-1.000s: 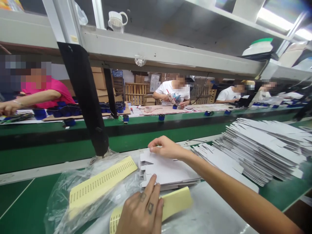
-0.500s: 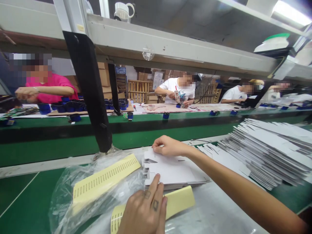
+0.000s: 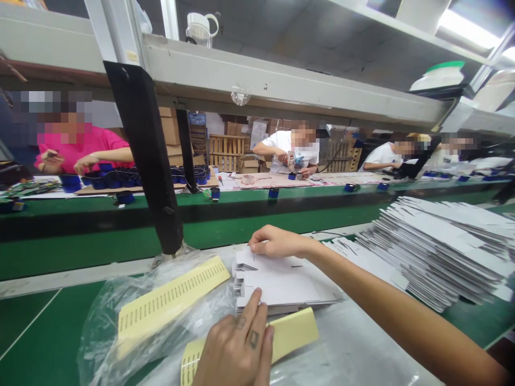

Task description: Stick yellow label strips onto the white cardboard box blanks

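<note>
The scene was lit evenly and brightly from above; a ceiling strip light [image 3: 466, 29] was blown out at the top right corner. Glare was noted on the plastic bag [image 3: 120, 300]. Straight lines were bowed toward the edges. Faces were pixelated; shadows were soft.

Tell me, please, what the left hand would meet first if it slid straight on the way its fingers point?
The left hand points away from the person, its fingers already on the small stack of flat white cards. Further along, probably the right hand at the far edge, though depth is unclear.
</note>
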